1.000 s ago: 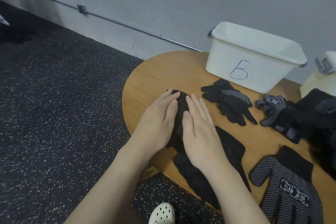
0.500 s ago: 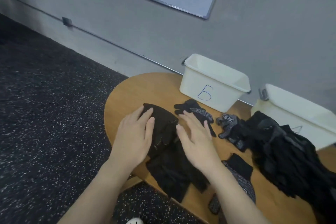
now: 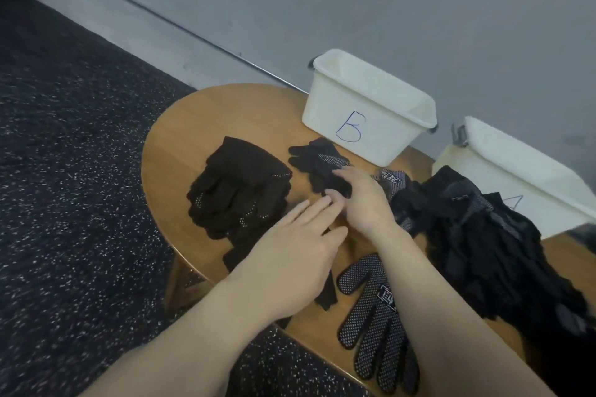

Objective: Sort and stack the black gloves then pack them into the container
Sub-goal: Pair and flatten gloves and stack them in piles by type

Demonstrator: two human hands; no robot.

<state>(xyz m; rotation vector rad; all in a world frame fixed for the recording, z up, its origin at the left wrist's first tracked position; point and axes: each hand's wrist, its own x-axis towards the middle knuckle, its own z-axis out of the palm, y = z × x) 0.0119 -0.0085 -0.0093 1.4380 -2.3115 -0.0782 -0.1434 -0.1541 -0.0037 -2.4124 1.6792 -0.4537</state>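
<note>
A stack of black gloves (image 3: 238, 190) lies on the left part of the round wooden table (image 3: 180, 145). My left hand (image 3: 296, 251) is flat, fingers straight, over the stack's near right edge. My right hand (image 3: 362, 203) reaches to a dotted black glove pair (image 3: 317, 159) in front of the white container marked B (image 3: 380, 142); thumb and fingers pinch its near fingertips. Another dotted glove (image 3: 377, 316) lies palm up near the front edge, partly under my right forearm.
A second white container marked A (image 3: 522, 180) stands at the right against the grey wall. A big loose pile of black gloves (image 3: 483, 245) spreads in front of it. A grey printed glove (image 3: 392, 177) sits beside my right hand. Dark speckled floor lies left of the table.
Both hands came off the stack and moved right. My right hand went from flat on the stack to the dotted glove pair near container B. The camera view shifted and tilted.
</note>
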